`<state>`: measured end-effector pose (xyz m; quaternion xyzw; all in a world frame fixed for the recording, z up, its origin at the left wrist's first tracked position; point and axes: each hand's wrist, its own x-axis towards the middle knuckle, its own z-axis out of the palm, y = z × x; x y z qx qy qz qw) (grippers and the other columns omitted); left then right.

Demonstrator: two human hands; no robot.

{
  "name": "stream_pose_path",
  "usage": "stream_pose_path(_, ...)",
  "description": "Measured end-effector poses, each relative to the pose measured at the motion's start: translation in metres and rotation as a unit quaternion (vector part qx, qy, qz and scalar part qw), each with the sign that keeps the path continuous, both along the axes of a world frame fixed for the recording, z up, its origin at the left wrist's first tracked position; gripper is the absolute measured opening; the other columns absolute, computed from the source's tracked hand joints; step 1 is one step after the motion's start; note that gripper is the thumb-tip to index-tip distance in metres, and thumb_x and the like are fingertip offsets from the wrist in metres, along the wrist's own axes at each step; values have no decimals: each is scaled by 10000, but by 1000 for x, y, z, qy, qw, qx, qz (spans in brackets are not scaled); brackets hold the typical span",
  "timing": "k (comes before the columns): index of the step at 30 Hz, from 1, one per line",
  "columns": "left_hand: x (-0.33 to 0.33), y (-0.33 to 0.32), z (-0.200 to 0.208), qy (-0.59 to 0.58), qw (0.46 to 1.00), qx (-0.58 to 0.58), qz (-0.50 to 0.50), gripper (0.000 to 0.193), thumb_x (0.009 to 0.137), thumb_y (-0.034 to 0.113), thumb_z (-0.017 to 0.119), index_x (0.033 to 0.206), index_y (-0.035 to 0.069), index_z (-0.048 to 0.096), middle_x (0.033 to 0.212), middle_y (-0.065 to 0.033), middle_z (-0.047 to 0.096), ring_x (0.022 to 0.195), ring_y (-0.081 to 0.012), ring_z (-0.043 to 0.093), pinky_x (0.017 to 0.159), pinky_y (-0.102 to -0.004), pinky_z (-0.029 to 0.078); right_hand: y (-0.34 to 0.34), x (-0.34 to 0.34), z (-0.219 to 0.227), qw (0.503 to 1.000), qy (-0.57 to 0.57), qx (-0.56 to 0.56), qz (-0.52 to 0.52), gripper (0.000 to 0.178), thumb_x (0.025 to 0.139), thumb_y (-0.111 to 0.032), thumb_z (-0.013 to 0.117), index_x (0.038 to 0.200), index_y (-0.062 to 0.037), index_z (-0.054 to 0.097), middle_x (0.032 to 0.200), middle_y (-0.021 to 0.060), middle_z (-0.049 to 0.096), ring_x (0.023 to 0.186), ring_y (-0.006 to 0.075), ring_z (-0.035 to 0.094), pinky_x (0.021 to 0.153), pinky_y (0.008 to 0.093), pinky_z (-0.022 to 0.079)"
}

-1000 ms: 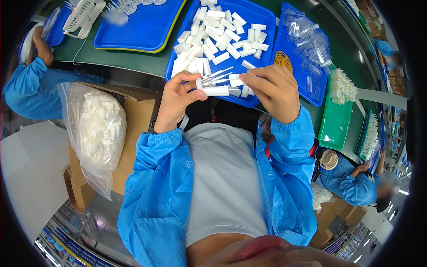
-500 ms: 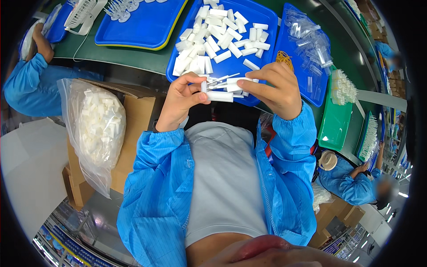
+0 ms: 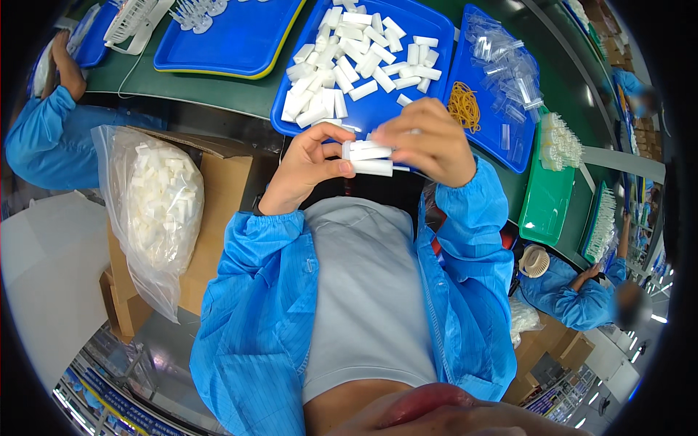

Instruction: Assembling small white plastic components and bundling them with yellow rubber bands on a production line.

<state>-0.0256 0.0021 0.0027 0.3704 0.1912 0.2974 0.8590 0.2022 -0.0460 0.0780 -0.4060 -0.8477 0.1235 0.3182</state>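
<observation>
Between its thumb and fingers, my left hand point(image 3: 314, 168) grips a white pronged plastic holder point(image 3: 347, 150) by its base. White cylindrical sleeves point(image 3: 372, 167) sit side by side on the holder's prongs, pointing right. At their free ends hovers my right hand point(image 3: 435, 142), its fingers curled and smeared by motion. Whether a sleeve is between those fingers is hidden. Just beyond both hands lies a blue tray point(image 3: 427, 25) with a loose heap of similar white sleeves point(image 3: 349, 69).
Right of the tray, a blue tray point(image 3: 494, 149) holds yellow rubber bands point(image 3: 464, 109) and clear plastic tubes point(image 3: 509, 69). Farther right is a green tray point(image 3: 545, 211) with white pronged parts. A bag of white pieces point(image 3: 163, 203) rests on a cardboard box point(image 3: 218, 218) at left. Co-workers sit on both sides.
My left hand and the holder have shifted slightly right and toward me. My right hand has moved left, and the thin prongs that showed bare before are now mostly covered or hidden.
</observation>
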Motion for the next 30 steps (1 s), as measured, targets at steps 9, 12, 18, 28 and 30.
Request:
stream_pose_path(9, -16, 12, -6, 31, 996, 52, 65, 429, 876, 187, 662, 1238, -8, 539, 1063, -139, 639, 881, -173, 658, 722, -261, 559, -12, 28, -35, 958, -119, -134, -225, 264, 737, -137, 711, 993, -80, 684, 854, 87, 601, 836, 275, 545, 759, 367, 461)
stream_pose_path(12, -18, 13, -2, 79, 994, 43, 58, 575, 835, 358, 702, 1265, 31, 507, 1046, -106, 621, 744, -142, 637, 616, -213, 516, -18, 24, -39, 948, -156, -147, -235, 323, 730, -152, 731, 1043, -91, 682, 939, 77, 586, 917, 272, 520, 813, 369, 439)
stream_pose_path(18, -14, 11, -1, 56, 997, 30, 32, 430, 856, 135, 675, 1239, -3, 534, 1035, -140, 634, 775, -149, 667, 658, -222, 549, -16, 25, -39, 952, -171, -173, -183, 329, 728, -151, 742, 1049, -101, 688, 1016, 63, 573, 1012, 262, 491, 866, 373, 404)
stream_pose_path(28, -15, 11, -5, 58, 997, 30, 28, 431, 848, 145, 685, 1231, 5, 544, 992, -110, 645, 753, -126, 633, 653, -223, 516, -9, 22, -45, 962, -161, -147, -166, 224, 710, -122, 745, 922, -77, 686, 933, 57, 589, 966, 251, 520, 809, 374, 404)
stream_pose_path(30, -14, 11, -3, 60, 997, 31, 26, 431, 848, 155, 686, 1228, 8, 546, 991, -99, 643, 783, -118, 621, 663, -218, 509, -6, 18, -46, 963, -147, -146, -170, 203, 718, -119, 739, 905, -67, 678, 925, 67, 591, 944, 254, 529, 799, 373, 404)
